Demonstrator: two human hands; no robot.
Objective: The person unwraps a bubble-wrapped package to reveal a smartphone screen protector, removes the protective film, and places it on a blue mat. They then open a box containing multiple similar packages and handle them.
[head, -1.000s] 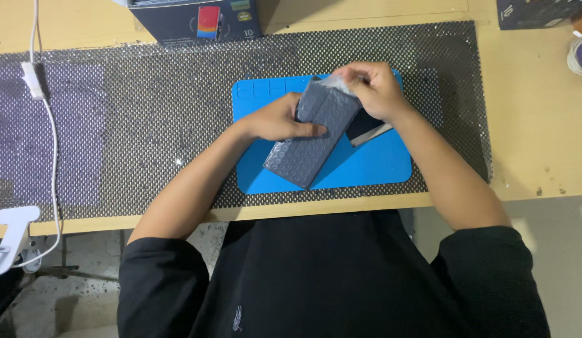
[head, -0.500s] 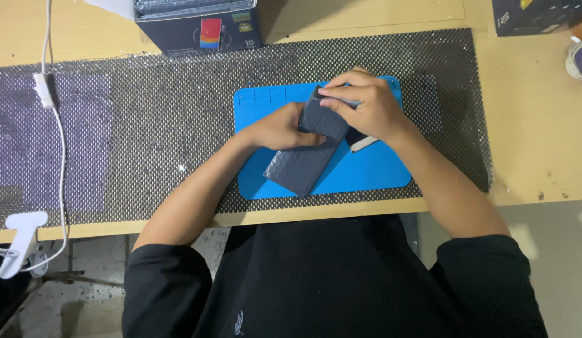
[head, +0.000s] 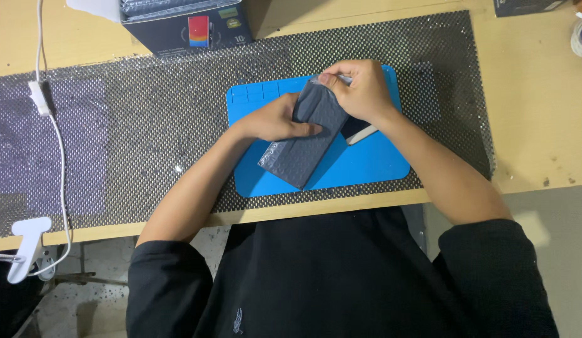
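A dark grey bubble-wrap pouch [head: 300, 153] lies slanted on a blue work mat [head: 366, 166]. My left hand [head: 275, 122] presses on the pouch's upper half, fingers across it. My right hand [head: 359, 91] pinches the pouch's top edge, where a clear flap shows at my fingertips. A flat dark device with a light edge [head: 359, 131] peeks out under my right hand, partly hidden by it.
A black perforated mat [head: 147, 119] covers the wooden table [head: 535, 112]. A dark box [head: 191, 25] stands at the back. A white cable [head: 53, 144] runs down the left side to a white clamp [head: 25, 247]. Another dark box [head: 528, 6] sits at the back right.
My right hand has folded the pouch's top end over and moved slightly left; the pouch now looks bent near the top. My left hand stays pressed on it.
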